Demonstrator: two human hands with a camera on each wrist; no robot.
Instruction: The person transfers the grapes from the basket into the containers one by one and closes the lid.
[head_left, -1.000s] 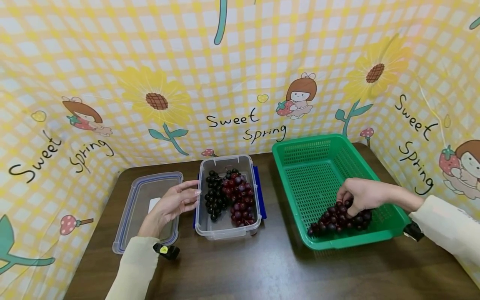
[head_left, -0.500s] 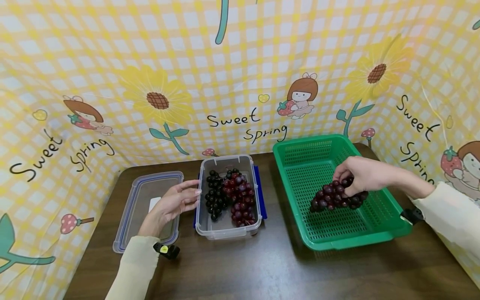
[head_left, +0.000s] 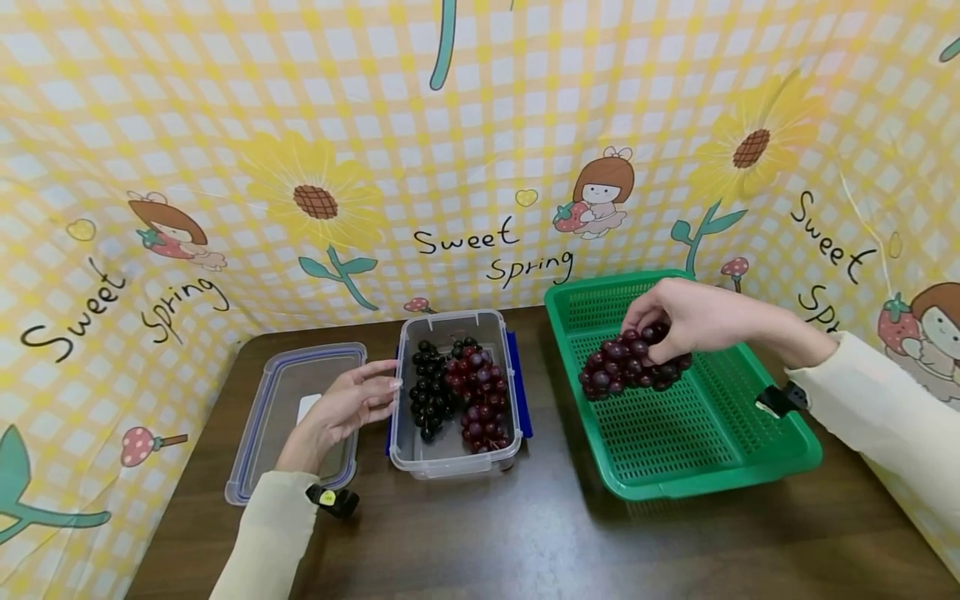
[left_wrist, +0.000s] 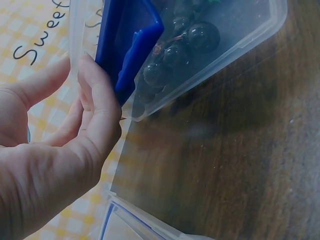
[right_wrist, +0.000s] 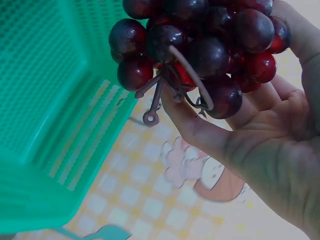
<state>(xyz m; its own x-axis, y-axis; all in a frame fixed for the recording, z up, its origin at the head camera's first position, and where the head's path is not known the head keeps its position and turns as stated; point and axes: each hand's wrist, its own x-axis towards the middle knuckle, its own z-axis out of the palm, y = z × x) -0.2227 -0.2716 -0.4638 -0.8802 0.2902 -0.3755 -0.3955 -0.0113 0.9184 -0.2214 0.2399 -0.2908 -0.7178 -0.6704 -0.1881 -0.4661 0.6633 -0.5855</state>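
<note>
A bunch of dark red grapes (head_left: 626,364) hangs in my right hand (head_left: 693,321), pinched between thumb and fingers above the green basket (head_left: 780,471). Its stem and tendril show in the right wrist view. My left hand (head_left: 341,410) holds the left rim of a clear plastic container (head_left: 450,465), thumb and fingers on either side of the rim by a blue latch (left_wrist: 117,55) in the left wrist view. Inside the container lie a bunch of black grapes (head_left: 430,392) on the left and a bunch of red grapes (head_left: 486,396) on the right.
The container's clear lid (head_left: 281,408) lies on the brown table (head_left: 480,542), left of the container and partly under my left hand. A blue latch (head_left: 519,383) hangs on the container's right side. Yellow checked cloth (head_left: 465,167) walls the table at the back and sides.
My right hand has lifted the bunch of grapes from the basket's near end and carried it up and leftward, over the basket's left side. The left hand has stayed at the container's rim.
</note>
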